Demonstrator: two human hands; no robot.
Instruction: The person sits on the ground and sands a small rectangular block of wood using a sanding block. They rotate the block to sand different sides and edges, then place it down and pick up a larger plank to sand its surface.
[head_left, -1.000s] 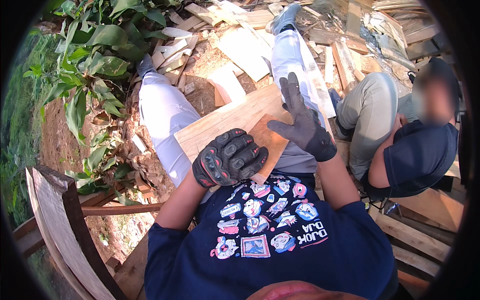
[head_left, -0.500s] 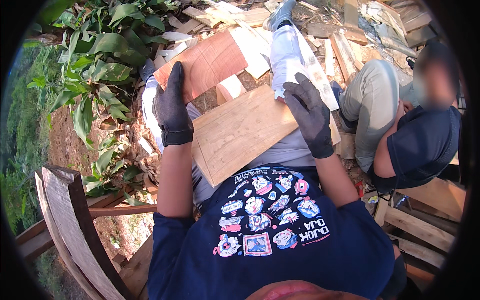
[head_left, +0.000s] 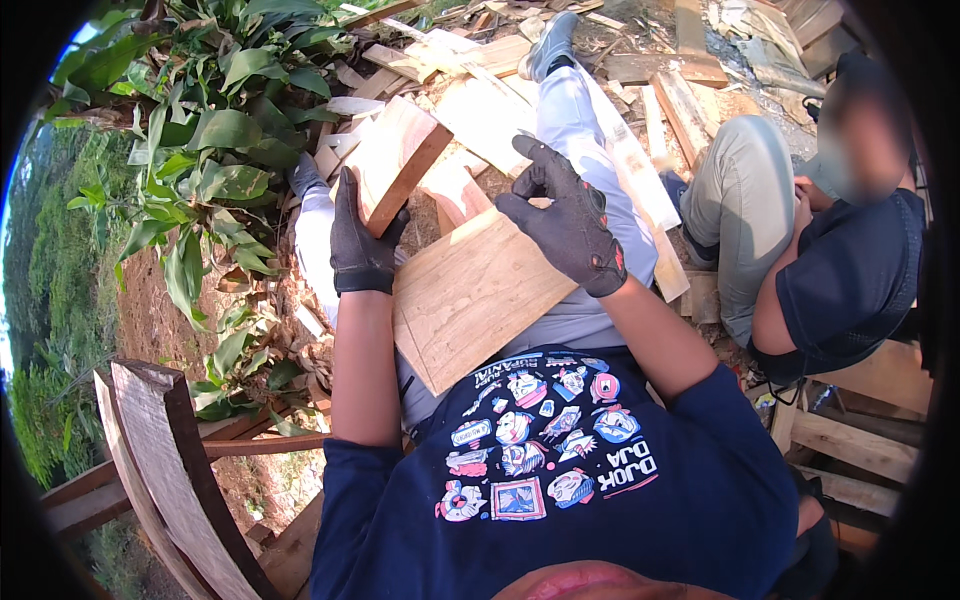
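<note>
My left hand (head_left: 364,236), in a black glove, is closed around the near end of a thick wooden board (head_left: 387,150). That board is tilted, with a pale sunlit face and a reddish-brown edge showing. Across my lap lies a second, light brown board (head_left: 485,300) with a thin line along its left end. My right hand (head_left: 572,218), also gloved, hovers over the far right part of the lap board. Its thumb and fingers are apart, with nothing between them. A pinkish piece of wood (head_left: 456,194) shows just beyond the lap board.
Wood offcuts (head_left: 480,115) litter the ground around my outstretched leg (head_left: 580,115). At the right sits another person (head_left: 830,250), close to my knee. Leafy plants (head_left: 225,130) grow at the left, and a curved wooden chair part (head_left: 165,450) stands by my left elbow. Planks (head_left: 850,445) lie at the lower right.
The board in my left hand has turned, from its broad reddish face showing to its pale face and edge. My right hand has shifted left, over the lap board.
</note>
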